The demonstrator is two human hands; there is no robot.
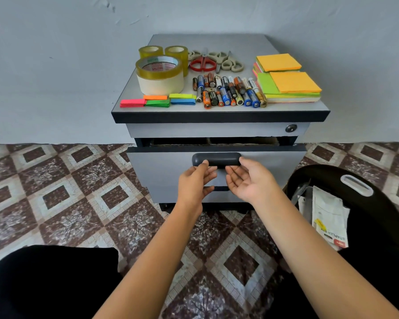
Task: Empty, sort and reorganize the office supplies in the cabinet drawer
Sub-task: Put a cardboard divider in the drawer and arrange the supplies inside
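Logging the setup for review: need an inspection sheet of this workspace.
Surface: grey cabinet top, supplies laid out in sorted groups.
Job's things: tape rolls back left; scissors behind the batteries; sticky note pads on the right; page flags front left; drawer slightly open, a divider visible inside.
Clutter: black container at right, holding papers and packaging.
Hands: left hand and right hand at the drawer handle, thumbs touching it, fingers relaxed below, no plain grip.
Cables: nothing seen.
Surroundings: patterned tile floor, plain grey wall.
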